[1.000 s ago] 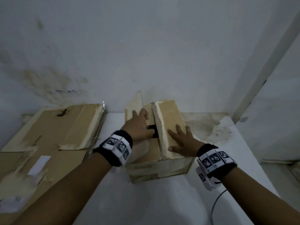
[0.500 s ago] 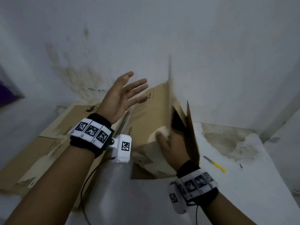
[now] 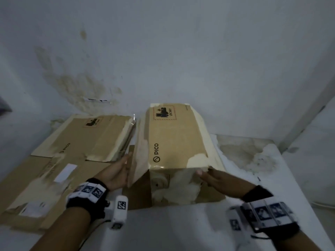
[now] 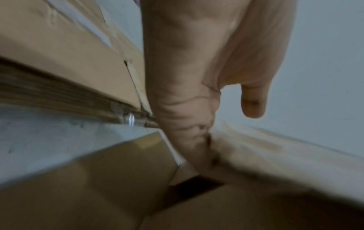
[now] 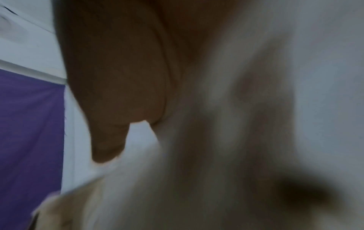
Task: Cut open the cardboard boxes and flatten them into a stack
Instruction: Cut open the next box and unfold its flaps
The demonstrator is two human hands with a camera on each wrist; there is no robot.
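Observation:
A brown cardboard box (image 3: 174,138) printed "PICO" stands in the middle of the white table (image 3: 181,229), its printed face up and its near end torn and pale. My left hand (image 3: 119,169) lies flat with straight fingers against the loose flap on the box's left side; the left wrist view shows the fingers (image 4: 187,109) along that flap (image 4: 256,147). My right hand (image 3: 213,178) is at the near right corner, thumb on the front face, fingers hidden beside the right flap. The right wrist view is blurred, only the thumb (image 5: 110,124) clear.
A stack of flattened cardboard (image 3: 81,138) covers the left of the table, close to the box and my left hand. The stained wall (image 3: 163,60) rises right behind the box. Bare, stained tabletop (image 3: 253,160) lies to the right, where the table edge drops off.
The box, which stood tipped up on edge in my right hand, now lies with its printed face up. My left hand came down from the air onto the left flap.

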